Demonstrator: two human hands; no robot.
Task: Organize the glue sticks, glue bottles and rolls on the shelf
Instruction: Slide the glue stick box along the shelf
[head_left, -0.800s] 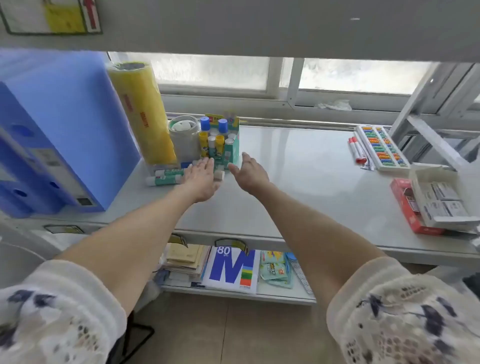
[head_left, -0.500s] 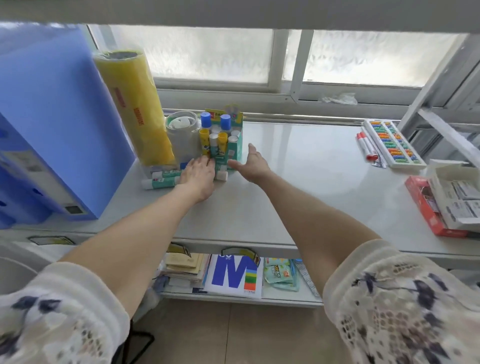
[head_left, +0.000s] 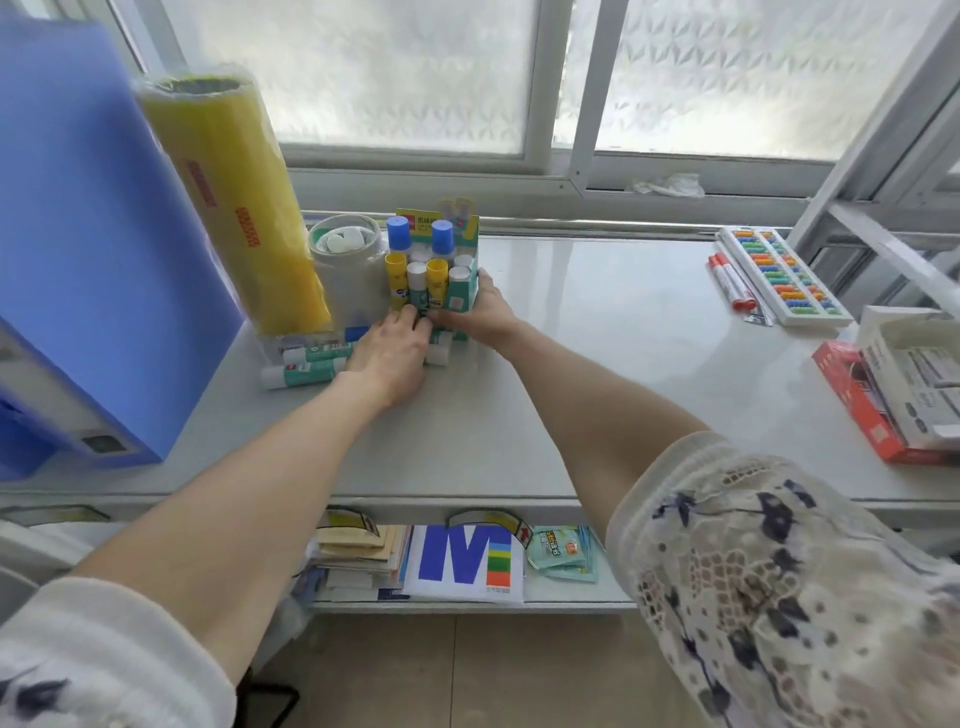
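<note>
A teal display box (head_left: 464, 293) stands at the back left of the shelf (head_left: 597, 374), holding upright glue sticks with yellow and white caps and two blue-capped glue bottles (head_left: 441, 238). My right hand (head_left: 480, 314) grips the box's right side. My left hand (head_left: 392, 353) presses against its front lower left, fingers curled at the base. Loose white-and-teal glue sticks (head_left: 304, 371) lie flat to the left of my left hand. A tall yellow wrapped roll (head_left: 234, 202) leans behind them, with a clear jar (head_left: 345, 262) of white caps beside it.
A big blue file box (head_left: 88, 249) fills the left end. At the right lie red markers (head_left: 730, 280), a tray of coloured beads (head_left: 784, 275) and a red-and-white carton (head_left: 893, 400). Paper packs (head_left: 465, 564) sit on the lower shelf.
Both hands moved forward and closed in on the teal box; the right hand now wraps its right side, the left touches its front. The camera came closer.
</note>
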